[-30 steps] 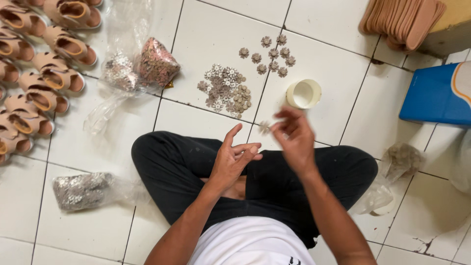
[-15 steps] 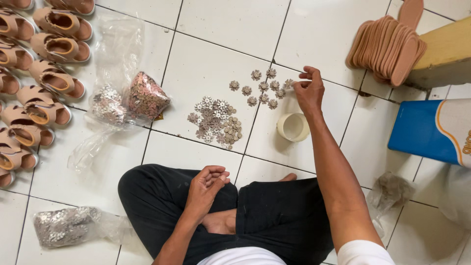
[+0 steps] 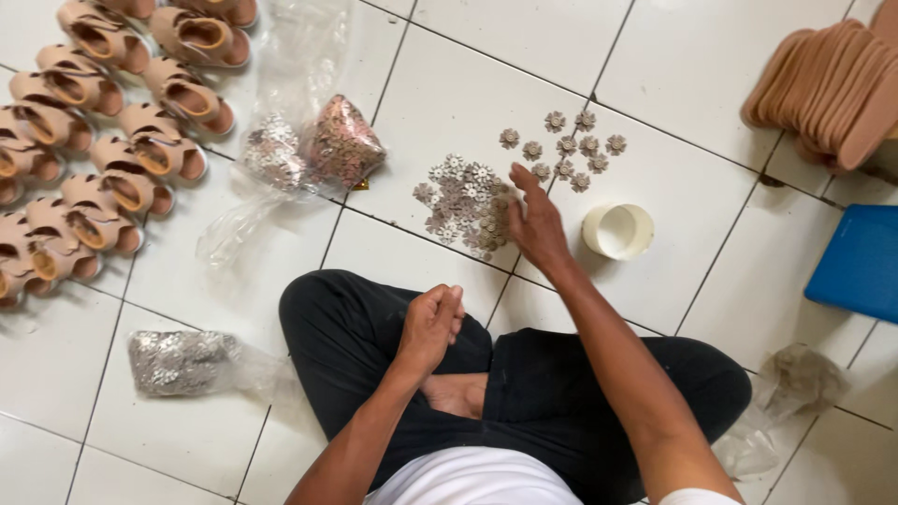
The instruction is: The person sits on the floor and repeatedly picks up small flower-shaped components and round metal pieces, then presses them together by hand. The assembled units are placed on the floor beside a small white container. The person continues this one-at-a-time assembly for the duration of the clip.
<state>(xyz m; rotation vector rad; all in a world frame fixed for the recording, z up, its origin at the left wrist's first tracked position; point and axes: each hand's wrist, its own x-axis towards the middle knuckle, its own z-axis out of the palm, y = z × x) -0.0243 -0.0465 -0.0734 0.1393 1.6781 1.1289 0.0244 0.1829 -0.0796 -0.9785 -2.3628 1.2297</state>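
Observation:
I sit cross-legged on a white tiled floor. My right hand (image 3: pixel 535 223) reaches forward, its fingers down on the right edge of a loose pile of small flower-shaped ornaments (image 3: pixel 458 204). Whether it grips one is hidden. Beyond the pile lie several assembled flower pieces (image 3: pixel 567 147) set out singly. My left hand (image 3: pixel 432 323) rests loosely curled above my lap, and nothing shows in it. A small white cup (image 3: pixel 617 231) stands just right of my right hand.
Rows of tan sandals (image 3: pixel 98 122) fill the left. Clear plastic bags of ornaments (image 3: pixel 318 148) lie beyond my knee, another bag (image 3: pixel 187 360) to my left. A stack of tan soles (image 3: pixel 828 84) and a blue box (image 3: pixel 859 265) sit at right, crumpled plastic (image 3: pixel 790 388) beside my right knee.
My right hand has drawn back from the single flower pieces to the loose pile. My left hand stays at my lap. The view has shifted slightly.

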